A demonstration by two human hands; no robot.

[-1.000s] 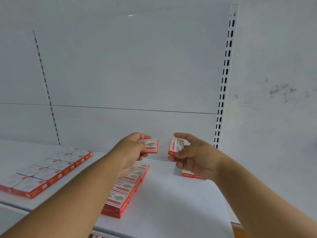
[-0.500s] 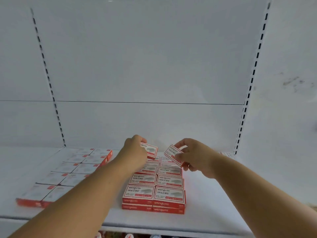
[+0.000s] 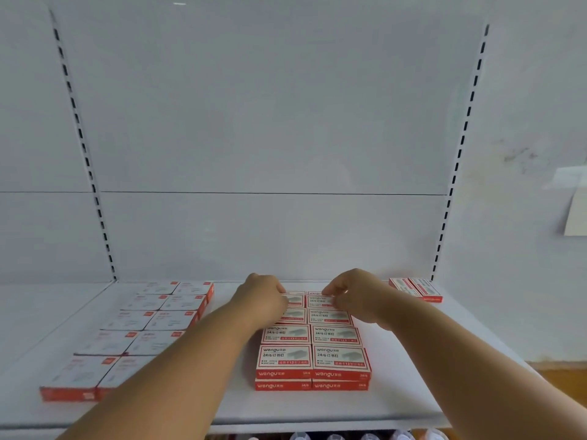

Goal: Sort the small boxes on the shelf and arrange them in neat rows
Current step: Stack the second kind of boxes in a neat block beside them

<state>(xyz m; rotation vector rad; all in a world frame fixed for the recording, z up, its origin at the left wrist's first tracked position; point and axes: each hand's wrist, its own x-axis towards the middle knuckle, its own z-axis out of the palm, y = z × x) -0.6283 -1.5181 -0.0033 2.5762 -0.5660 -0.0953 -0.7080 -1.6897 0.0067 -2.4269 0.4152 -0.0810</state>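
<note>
Two small red-and-white cardboard boxes, one under the left hand (image 3: 263,300) and one (image 3: 320,300) under the right hand (image 3: 355,296), are apparently pinched (fingertips hidden) at the far end of the two-column stack (image 3: 313,350); long axes run left-right.

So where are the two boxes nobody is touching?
In the head view, the two loose boxes lie at the shelf's back right, beside the slotted upright, right of the right hand.

Bright even overhead light, faint shadows, washed-out left boxes (image 3: 127,331), perhaps glare, wide-angle bowing at edges, slight softness
</note>
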